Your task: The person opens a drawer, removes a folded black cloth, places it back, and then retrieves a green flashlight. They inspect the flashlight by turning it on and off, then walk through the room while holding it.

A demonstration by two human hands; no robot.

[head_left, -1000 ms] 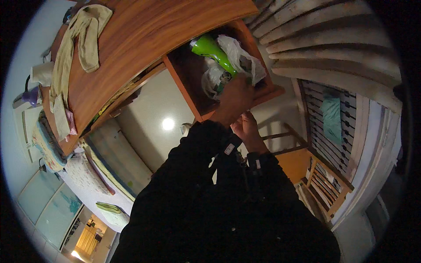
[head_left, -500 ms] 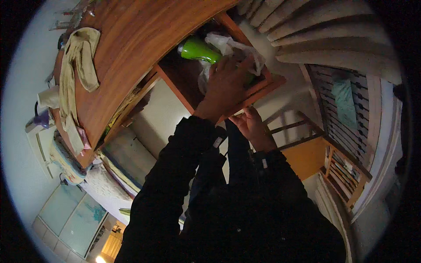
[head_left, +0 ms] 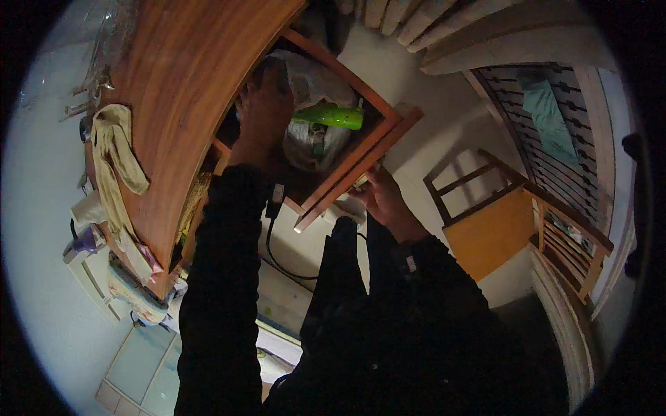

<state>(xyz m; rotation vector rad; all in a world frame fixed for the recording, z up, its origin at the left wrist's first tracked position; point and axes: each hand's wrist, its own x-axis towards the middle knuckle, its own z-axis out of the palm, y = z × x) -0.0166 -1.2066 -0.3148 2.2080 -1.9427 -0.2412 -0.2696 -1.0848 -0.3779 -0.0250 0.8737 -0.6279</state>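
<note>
While rummaging: left hand [head_left: 267, 114] deep in drawer [head_left: 388, 135], fingers spread over white bag [head_left: 312, 142], grip hidden. Green bottle [head_left: 329, 116] at 3 o'clock of it. Right hand [head_left: 381, 201] clasps drawer front. Next, likely: close on bag, lift clear.

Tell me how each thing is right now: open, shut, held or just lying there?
Drawer: pulled open.
Green bottle: lying on its side in the drawer.
Plastic bags: crumpled inside the drawer.
Left hand: reaching into the drawer, cannot tell if it grips anything.
Right hand: on the drawer front.
Cloth: draped on the desk.
Chair: standing on the floor.
</note>
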